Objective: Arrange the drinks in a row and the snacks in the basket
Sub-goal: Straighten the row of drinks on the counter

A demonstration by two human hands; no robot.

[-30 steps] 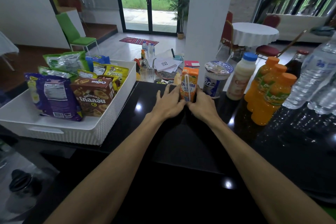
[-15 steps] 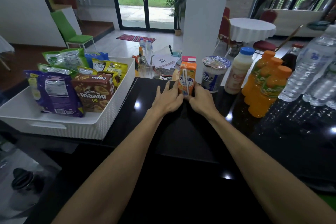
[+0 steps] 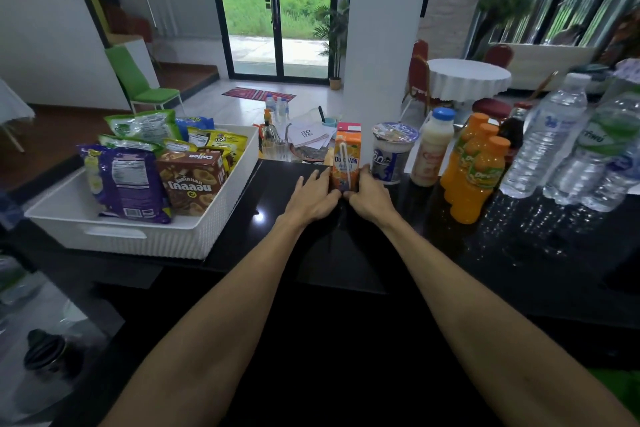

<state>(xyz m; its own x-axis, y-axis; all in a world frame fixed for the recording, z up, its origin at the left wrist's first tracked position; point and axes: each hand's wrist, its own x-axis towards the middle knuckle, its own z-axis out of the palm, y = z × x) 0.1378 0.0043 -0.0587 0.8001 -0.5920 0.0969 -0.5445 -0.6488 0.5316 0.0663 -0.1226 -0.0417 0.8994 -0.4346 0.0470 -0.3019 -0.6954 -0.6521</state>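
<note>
An orange drink carton (image 3: 347, 154) stands upright at the far edge of the black counter (image 3: 311, 270). My left hand (image 3: 313, 196) presses its left side and my right hand (image 3: 369, 196) its right side, so both hold its base. To its right runs a row of drinks: a foil-lidded cup (image 3: 393, 152), a white bottle with a blue cap (image 3: 433, 147), orange juice bottles (image 3: 476, 170), a dark bottle (image 3: 512, 133) and clear water bottles (image 3: 550, 139). At the left the white basket (image 3: 145, 239) holds several snack bags and a brown Collon box (image 3: 190, 180).
Beyond the counter's far edge a lower table carries papers (image 3: 308, 137), glasses and small bottles. A white pillar (image 3: 384, 31) rises behind the carton. A dark round object (image 3: 45, 350) lies on a lower surface at the bottom left.
My view has shifted slightly. Both hands stay on the carton, which seems nudged a little farther toward the counter's far edge beside the foil-lidded cup.
</note>
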